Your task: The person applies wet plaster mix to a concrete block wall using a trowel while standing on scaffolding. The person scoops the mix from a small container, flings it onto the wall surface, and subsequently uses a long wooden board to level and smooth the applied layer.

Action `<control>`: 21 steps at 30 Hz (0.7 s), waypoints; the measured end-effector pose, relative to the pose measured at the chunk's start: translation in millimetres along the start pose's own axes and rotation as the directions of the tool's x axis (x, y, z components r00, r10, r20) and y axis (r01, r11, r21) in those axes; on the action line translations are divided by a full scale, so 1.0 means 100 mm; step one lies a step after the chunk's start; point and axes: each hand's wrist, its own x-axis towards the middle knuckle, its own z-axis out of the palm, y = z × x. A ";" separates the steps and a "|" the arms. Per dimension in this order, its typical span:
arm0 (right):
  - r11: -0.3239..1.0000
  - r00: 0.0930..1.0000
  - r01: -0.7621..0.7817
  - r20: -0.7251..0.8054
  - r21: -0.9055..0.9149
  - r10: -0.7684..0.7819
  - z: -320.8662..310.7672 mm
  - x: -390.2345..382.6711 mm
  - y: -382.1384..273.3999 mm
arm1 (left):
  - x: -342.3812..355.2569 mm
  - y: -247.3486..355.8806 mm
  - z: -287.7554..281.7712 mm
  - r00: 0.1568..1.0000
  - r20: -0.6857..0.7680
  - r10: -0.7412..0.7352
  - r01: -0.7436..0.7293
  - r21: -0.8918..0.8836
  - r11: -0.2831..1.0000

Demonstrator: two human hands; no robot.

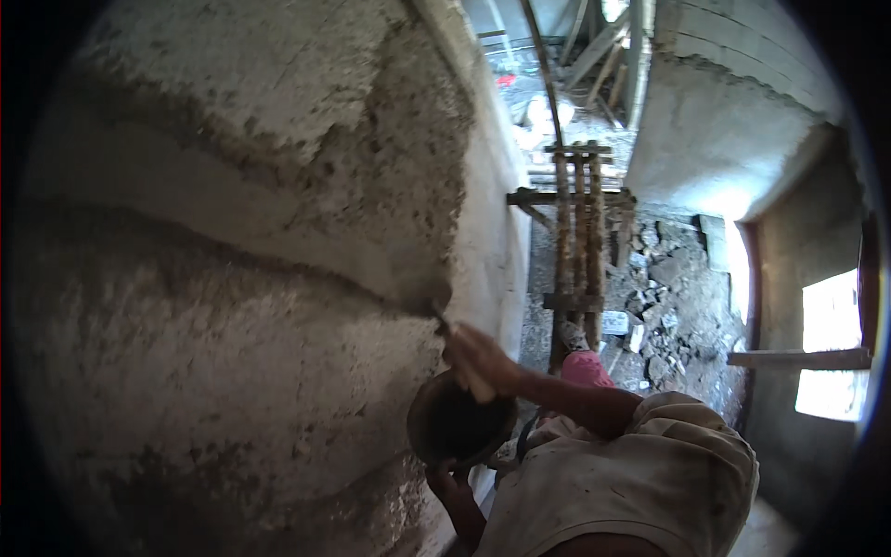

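My right hand [484, 360] is closed around the pale handle of a trowel [438, 311], whose dark blade is at the rough wall [334, 213] near its corner. The blade is blurred, so I cannot tell exactly how it meets the surface. Below that hand, a dark round bucket [418, 432] is held close to the wall. At its lower rim my left hand [448, 476] grips it, with the fingers partly hidden. The bucket's inside is too dark to make out. Smoother grey mortar lies in a band across the wall, above a paler, lower area.
A scaffold of wooden poles [580, 232] runs ahead, with a foot on its near end. Broken rubble [664, 297] covers the ground to its right. A wooden plank [800, 359] juts out before a bright window opening [829, 316] at the far right.
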 end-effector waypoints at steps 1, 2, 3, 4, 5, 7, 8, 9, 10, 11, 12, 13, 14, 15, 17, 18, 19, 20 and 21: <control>0.997 1.000 -0.008 -0.029 0.072 0.010 0.01 0.12 -0.11 | 0.03 -0.04 0.00 1.000 0.000 0.029 -0.029 -0.026 0.999; 0.993 1.000 -0.017 0.001 0.114 0.017 0.07 0.24 -0.19 | 0.05 -0.01 -0.03 0.999 -0.022 0.044 -0.043 0.051 0.998; 0.987 0.998 -0.045 0.049 0.156 0.037 0.22 0.33 -0.20 | -0.03 0.01 -0.13 0.998 -0.065 -0.018 0.021 0.039 0.999; 0.973 0.997 -0.060 0.060 0.223 0.048 0.29 0.42 -0.20 | -0.07 0.04 -0.13 0.995 -0.080 -0.063 0.063 -0.004 0.998; 0.954 0.996 -0.074 0.071 0.290 0.056 0.40 0.55 -0.17 | -0.09 0.07 -0.14 0.990 -0.091 -0.106 0.102 -0.049 0.994; 0.906 0.989 -0.134 0.114 0.402 0.095 0.67 0.69 -0.09 | -0.22 0.10 -0.21 0.981 -0.161 -0.104 0.110 0.030 0.993; 0.876 0.983 -0.169 0.144 0.452 0.115 0.82 0.73 -0.06 | -0.33 0.10 -0.26 0.975 -0.190 -0.119 0.130 0.047 0.990; 0.846 0.980 -0.184 0.161 0.501 0.118 0.90 0.76 -0.11 | -0.36 0.14 -0.27 0.970 -0.211 -0.120 0.134 0.054 0.990; 0.839 0.984 -0.161 0.149 0.520 0.096 0.97 0.76 -0.15 | -0.39 0.18 -0.30 0.972 -0.209 -0.106 0.124 0.076 0.989; 0.841 0.988 -0.138 0.135 0.524 0.077 1.04 0.78 -0.20 | -0.41 0.21 -0.33 0.974 -0.206 -0.091 0.113 0.100 0.989; 0.842 0.991 -0.115 0.114 0.528 0.063 1.07 0.78 -0.24 | -0.44 0.23 -0.35 0.977 -0.196 -0.080 0.105 0.121 0.987; 0.842 0.995 -0.090 0.092 0.532 0.048 1.12 0.78 -0.28 | -0.50 0.21 -0.35 0.978 -0.185 -0.093 0.120 0.145 0.982; 0.858 0.995 -0.063 0.104 0.509 0.012 1.18 0.78 -0.32 | -0.55 0.18 -0.35 0.979 -0.174 -0.103 0.133 0.170 0.976; 0.870 0.990 -0.061 0.140 0.490 -0.010 1.37 0.70 -0.37 | -0.65 0.19 -0.40 0.975 -0.180 -0.127 0.164 0.211 0.964; 0.898 0.982 0.007 0.169 0.440 -0.090 1.62 0.65 -0.43 | -0.66 0.35 -0.42 0.958 -0.231 -0.173 0.222 0.208 0.953; 0.909 0.973 0.069 0.175 0.412 -0.153 1.73 0.65 -0.50 | -0.64 0.42 -0.43 0.949 -0.251 -0.189 0.243 0.204 0.948; 0.915 0.959 0.128 0.187 0.384 -0.213 1.85 0.64 -0.55 | -0.67 0.37 -0.45 0.961 -0.212 -0.175 0.221 0.216 0.951; 0.918 0.953 0.138 0.202 0.372 -0.225 1.95 0.62 -0.60 | -0.74 0.28 -0.47 0.972 -0.172 -0.160 0.197 0.227 0.954; 0.922 0.947 0.148 0.217 0.359 -0.237 2.05 0.60 -0.65 | -0.78 0.22 -0.49 0.981 -0.131 -0.145 0.173 0.236 0.956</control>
